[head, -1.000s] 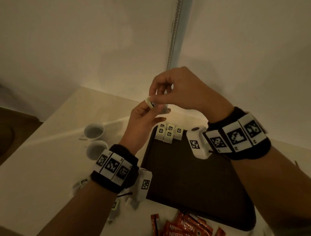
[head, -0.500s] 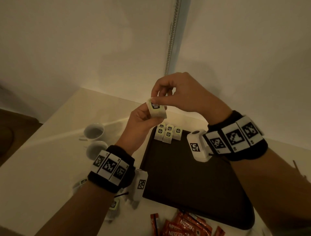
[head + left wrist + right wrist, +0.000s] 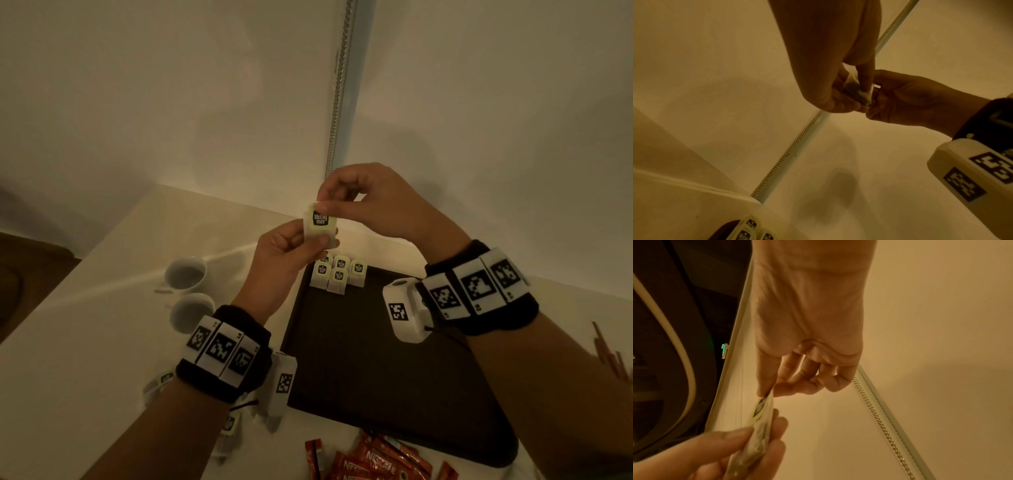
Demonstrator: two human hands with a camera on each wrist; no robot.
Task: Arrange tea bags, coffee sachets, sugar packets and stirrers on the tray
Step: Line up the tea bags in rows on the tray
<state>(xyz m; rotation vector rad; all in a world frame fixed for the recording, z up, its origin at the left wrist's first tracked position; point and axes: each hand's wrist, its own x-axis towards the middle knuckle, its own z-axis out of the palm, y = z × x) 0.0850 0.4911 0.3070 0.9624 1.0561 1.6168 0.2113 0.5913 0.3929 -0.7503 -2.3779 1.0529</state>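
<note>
Coffee sachets (image 3: 373,460) nearest, loose on surface (image 3: 85,342), off tray (image 3: 394,394). Tea bag (image 3: 320,226) held up mid-air: left hand (image 3: 286,255) pinching lower half, right hand (image 3: 363,202) pinching top edge. Light, limp, tearable; best gripped by paper tag. Placed tea bags (image 3: 337,274) at tray's far corner.

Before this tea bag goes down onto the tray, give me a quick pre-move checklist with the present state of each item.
1. Tea bag held: ok, left hand grips its lower part, right hand pinches its top.
2. Label faces the head camera: ok.
3. Tray has bare space: ok.
4. Tea bags on tray grouped at the far left corner: ok.
5. String and tag tucked: cannot tell.
6. Coffee sachets on tray: not ok, they lie before its near edge.
</note>
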